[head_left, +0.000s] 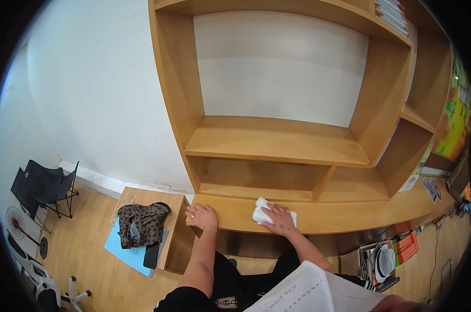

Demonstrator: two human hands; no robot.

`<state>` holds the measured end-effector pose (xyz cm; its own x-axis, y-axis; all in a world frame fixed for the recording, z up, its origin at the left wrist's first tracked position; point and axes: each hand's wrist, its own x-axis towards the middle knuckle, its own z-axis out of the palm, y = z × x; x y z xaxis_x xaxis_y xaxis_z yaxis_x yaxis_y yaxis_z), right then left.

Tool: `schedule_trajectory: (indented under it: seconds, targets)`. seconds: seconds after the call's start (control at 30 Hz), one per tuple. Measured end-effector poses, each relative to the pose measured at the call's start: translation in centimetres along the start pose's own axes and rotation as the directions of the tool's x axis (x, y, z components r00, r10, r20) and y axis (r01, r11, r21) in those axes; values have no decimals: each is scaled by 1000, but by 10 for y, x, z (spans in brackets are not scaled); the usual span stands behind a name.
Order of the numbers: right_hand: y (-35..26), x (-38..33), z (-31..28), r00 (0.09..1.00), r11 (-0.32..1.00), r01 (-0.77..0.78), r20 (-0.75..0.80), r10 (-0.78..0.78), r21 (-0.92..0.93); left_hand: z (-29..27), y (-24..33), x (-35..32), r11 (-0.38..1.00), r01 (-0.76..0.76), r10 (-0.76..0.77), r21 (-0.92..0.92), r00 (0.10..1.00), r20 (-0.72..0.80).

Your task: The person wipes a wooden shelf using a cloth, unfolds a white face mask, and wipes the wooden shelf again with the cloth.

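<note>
My right hand (279,218) presses a crumpled white cloth (261,210) flat onto the wooden desk surface (345,216) of a built-in shelf unit. My left hand (200,216) rests on the left end of that same surface, fingers spread, with a ring and a thin bracelet; it holds nothing. Both forearms come up from the lower edge. Above the hands the wooden shelf compartments (277,140) stand bare.
A low wooden side table (142,200) to the left carries a patterned brown bag (142,223) on a blue folder. A black folding chair (43,184) and a fan stand far left. Books, a white hat (385,260) and papers sit at right.
</note>
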<state>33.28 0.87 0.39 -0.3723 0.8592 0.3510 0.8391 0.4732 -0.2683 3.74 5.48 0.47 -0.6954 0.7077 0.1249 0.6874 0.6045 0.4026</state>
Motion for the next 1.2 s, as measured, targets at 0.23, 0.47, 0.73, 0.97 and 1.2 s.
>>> schedule_trajectory:
  seconds: [0.23,0.47,0.73,0.97,1.2]
  targets:
    - [66,-56,-56,987,985,-159,-20,158,-67,0,6,0,1000,-7,7,12,1000,15]
    - [123,-106,-89,950,949,-303,-98,295,-84,0,6,1,999,-10,9,36,1000,23]
    - [138,-132,-86,669,667,-732,-337,662,-141,-7,5,-4,999,0,-2,50,1000,26]
    - [127,-118,-66,472,442,-880,-408,781,-172,-12,10,-5,999,15,-17,36,997,69]
    - [97,-105,-61,526,499,-849,-348,776,-172,-7,6,-2,1000,6,-7,23,999,43]
